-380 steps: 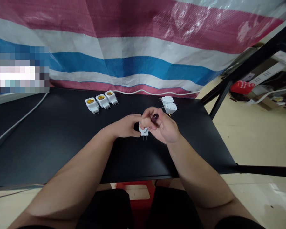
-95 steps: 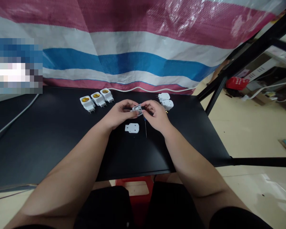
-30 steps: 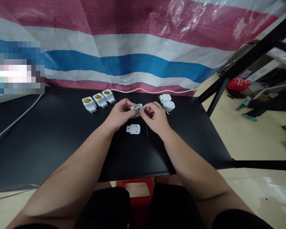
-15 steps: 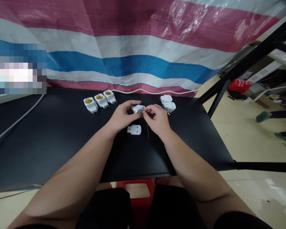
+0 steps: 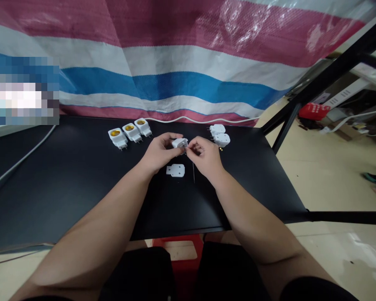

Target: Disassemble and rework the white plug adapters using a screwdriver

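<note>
My left hand (image 5: 159, 154) is closed around a white plug-in lamp socket housing (image 5: 179, 143), held just above the black table. Thumb and fingertips of my right hand (image 5: 205, 154) are pinched together at the housing's right end. Whatever they hold there is too small and hidden to name. Below my left hand lies a flat white cover plate (image 5: 176, 170) with several small holes. A thin metal rod (image 5: 193, 172) rests on the table beneath my right hand, its upper end out of sight.
Three white plug-in lamp sockets (image 5: 132, 131) with gold-coloured threads stand at the back left. Two more white plug units (image 5: 221, 140) are at the back right, beside small brass pieces (image 5: 221, 149). A white cable (image 5: 181, 120) runs along the striped sheet (image 5: 175, 85).
The housing has tilted slightly in my left hand, and my right fingertips have shifted a little at its end. On the floor at right, one of a person's feet has gone out of view.
</note>
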The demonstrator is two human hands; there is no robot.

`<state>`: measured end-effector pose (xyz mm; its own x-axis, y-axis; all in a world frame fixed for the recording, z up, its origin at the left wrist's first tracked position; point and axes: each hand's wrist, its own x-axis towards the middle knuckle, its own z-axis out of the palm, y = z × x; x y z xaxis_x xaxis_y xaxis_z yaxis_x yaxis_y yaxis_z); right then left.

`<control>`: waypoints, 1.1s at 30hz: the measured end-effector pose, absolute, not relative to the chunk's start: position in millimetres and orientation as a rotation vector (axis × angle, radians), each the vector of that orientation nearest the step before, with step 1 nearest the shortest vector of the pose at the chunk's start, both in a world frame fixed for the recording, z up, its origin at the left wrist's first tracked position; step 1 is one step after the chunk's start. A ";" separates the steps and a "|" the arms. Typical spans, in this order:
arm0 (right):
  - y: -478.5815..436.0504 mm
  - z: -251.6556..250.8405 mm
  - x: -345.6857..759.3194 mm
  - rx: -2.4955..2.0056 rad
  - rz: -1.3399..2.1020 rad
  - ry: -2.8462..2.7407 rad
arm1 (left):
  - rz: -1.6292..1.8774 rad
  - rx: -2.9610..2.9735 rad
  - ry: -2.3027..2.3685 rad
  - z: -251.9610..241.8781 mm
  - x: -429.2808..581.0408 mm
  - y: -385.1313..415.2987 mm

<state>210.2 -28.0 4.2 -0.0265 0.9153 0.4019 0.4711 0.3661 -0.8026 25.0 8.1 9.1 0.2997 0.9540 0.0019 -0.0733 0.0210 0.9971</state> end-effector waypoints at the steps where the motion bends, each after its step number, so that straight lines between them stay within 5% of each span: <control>1: -27.7 3.4 210.1 -1.245 0.590 -1.653 | 1.013 1.277 0.936 9.6 25.4 7.8; 33: -23.5 -1.8 207.5 -1.367 0.777 -1.568 | 0.978 1.345 0.983 6.7 25.4 7.7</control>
<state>207.5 -23.5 -1.8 0.0031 0.9763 0.2166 0.4188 0.1954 -0.8868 25.4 7.7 6.7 0.3029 0.9530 0.0006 0.0060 -0.0026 1.0000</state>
